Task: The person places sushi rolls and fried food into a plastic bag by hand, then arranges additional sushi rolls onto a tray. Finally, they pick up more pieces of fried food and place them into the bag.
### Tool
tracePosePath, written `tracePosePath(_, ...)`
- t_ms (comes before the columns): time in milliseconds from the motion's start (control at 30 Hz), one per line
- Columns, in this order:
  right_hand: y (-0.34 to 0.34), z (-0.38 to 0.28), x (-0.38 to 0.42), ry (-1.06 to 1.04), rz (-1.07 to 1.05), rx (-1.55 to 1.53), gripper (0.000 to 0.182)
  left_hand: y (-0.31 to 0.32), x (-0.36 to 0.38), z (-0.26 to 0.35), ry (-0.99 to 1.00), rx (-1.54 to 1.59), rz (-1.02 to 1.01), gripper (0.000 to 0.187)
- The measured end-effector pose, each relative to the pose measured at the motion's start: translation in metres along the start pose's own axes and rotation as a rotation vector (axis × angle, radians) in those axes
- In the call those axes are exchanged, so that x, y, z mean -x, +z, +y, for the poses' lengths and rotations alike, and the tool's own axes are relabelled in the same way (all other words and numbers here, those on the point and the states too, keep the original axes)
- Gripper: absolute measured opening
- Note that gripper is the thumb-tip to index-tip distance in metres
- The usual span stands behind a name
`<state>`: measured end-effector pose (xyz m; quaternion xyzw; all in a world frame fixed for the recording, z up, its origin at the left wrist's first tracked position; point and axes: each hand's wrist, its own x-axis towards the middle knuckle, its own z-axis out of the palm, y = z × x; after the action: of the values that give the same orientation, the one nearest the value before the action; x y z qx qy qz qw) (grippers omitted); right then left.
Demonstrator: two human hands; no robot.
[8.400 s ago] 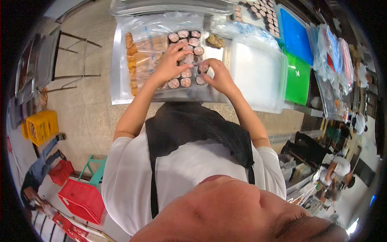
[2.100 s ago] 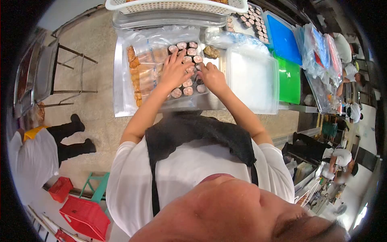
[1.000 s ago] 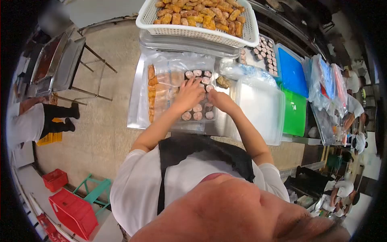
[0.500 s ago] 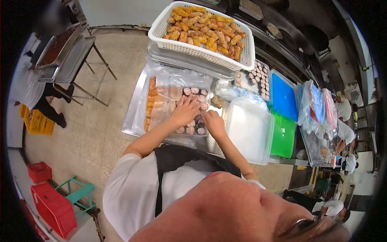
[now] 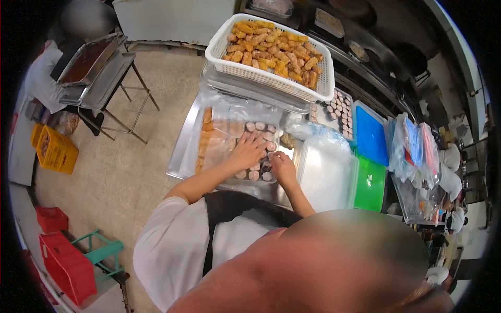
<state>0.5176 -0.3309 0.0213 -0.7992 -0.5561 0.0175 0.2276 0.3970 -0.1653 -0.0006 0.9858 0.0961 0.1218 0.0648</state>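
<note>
On the metal table, a tray lined with clear plastic (image 5: 222,110) holds a column of orange-brown rolls (image 5: 204,141) at its left and round, dark-edged pink slices (image 5: 253,176) at its right. My left hand (image 5: 249,149) lies over the tray with its fingers spread, touching the slices and the plastic beside them. At the tray's right edge is my right hand (image 5: 282,166), its fingers bent together over the slices. What those fingers hold, if anything, is too small to make out.
Beyond the tray stands a white basket (image 5: 271,79) of fried pieces. To the right are a translucent container (image 5: 327,175), a blue lid (image 5: 371,136), a green lid (image 5: 370,183) and bagged items (image 5: 409,143). A person (image 5: 44,78) is by a rack at left.
The whole view has shifted, so the table and basket appear a little further right and lower. Both hands remain over the slices. The person at left has moved near the rack.
</note>
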Motion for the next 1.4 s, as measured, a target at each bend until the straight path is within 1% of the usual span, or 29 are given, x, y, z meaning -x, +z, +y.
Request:
tracePosePath(100, 0.001, -0.002, 0.008, 0.033, 0.213, -0.014, 0.027, -0.018, 0.011, -0.002, -0.064, 0.149, 0.007, 0.058)
tracePosePath(133, 0.0, 0.002, 0.012, 0.081, 0.179, -0.044, 0.041, -0.037, 0.014, -0.001, -0.157, 0.169, -0.11, 0.062)
tracePosePath(233, 0.009, 0.005, 0.021, 0.302, 0.119, -0.154, 0.05, -0.053, 0.038, -0.018, -0.217, 0.151, 0.021, 0.064)
tracePosePath(267, 0.013, 0.008, 0.022, 0.341, 0.029, -0.179, 0.053, -0.053, 0.043, -0.027, -0.243, 0.109, 0.056, 0.065)
tracePosePath(333, 0.016, 0.0, 0.019, 0.38, 0.009, -0.165, 0.051, -0.051, 0.054, -0.043, -0.298, 0.023, 0.124, 0.067)
tracePosePath(367, 0.017, -0.005, 0.02, 0.401, -0.005, -0.161, 0.05, -0.05, 0.059, -0.048, -0.331, 0.029, 0.079, 0.067)
tracePosePath(433, 0.027, -0.005, 0.019, 0.43, 0.036, -0.184, 0.05, -0.048, 0.065, -0.056, -0.397, 0.038, -0.007, 0.068)
tracePosePath(533, 0.038, -0.004, 0.019, 0.43, 0.123, -0.212, 0.048, -0.039, 0.073, -0.056, -0.275, -0.098, 0.039, 0.069)
tracePosePath(600, 0.04, -0.003, 0.022, 0.408, 0.17, -0.238, 0.047, -0.035, 0.073, -0.057, -0.268, -0.022, 0.059, 0.07)
tracePosePath(700, 0.04, -0.005, 0.025, 0.398, 0.18, -0.25, 0.045, -0.034, 0.075, -0.06, -0.244, 0.037, 0.106, 0.069)
tracePosePath(733, 0.04, -0.008, 0.027, 0.416, 0.161, -0.254, 0.047, -0.035, 0.075, -0.061, -0.232, 0.045, 0.125, 0.069)
tracePosePath(833, 0.036, -0.017, 0.033, 0.471, 0.101, -0.258, 0.051, -0.054, 0.074, -0.059, -0.279, 0.011, 0.004, 0.07)
tracePosePath(933, 0.03, -0.017, 0.035, 0.485, 0.053, -0.231, 0.055, -0.07, 0.068, -0.056, -0.296, -0.006, -0.055, 0.072)
tracePosePath(1033, 0.033, -0.013, 0.019, 0.337, 0.265, -0.187, 0.056, -0.059, 0.047, -0.044, -0.187, 0.058, 0.045, 0.074)
tracePosePath(1067, 0.032, -0.012, 0.012, 0.293, 0.302, -0.187, 0.055, -0.053, 0.041, -0.035, -0.154, 0.112, 0.035, 0.074)
tracePosePath(1133, 0.035, -0.012, -0.002, 0.349, 0.306, -0.321, 0.053, -0.041, 0.026, -0.017, -0.082, 0.219, 0.023, 0.075)
tracePosePath(1167, 0.036, -0.013, -0.006, 0.375, 0.309, -0.385, 0.053, -0.036, 0.021, -0.011, -0.075, 0.184, -0.027, 0.075)
tracePosePath(1200, 0.045, -0.007, -0.006, 0.371, 0.342, -0.361, 0.049, -0.033, 0.018, -0.004, -0.069, 0.148, -0.07, 0.076)
tracePosePath(1233, 0.049, -0.002, -0.004, 0.398, 0.302, -0.372, 0.048, -0.028, 0.017, 0.001, -0.066, 0.112, -0.113, 0.076)
tracePosePath(1300, 0.052, 0.003, 0.005, 0.456, 0.211, -0.391, 0.046, -0.012, 0.022, 0.002, -0.067, 0.115, -0.079, 0.078)
tracePosePath(1400, 0.052, -0.001, 0.013, 0.474, 0.243, -0.402, 0.044, -0.007, 0.026, 0.003, -0.058, 0.095, -0.067, 0.079)
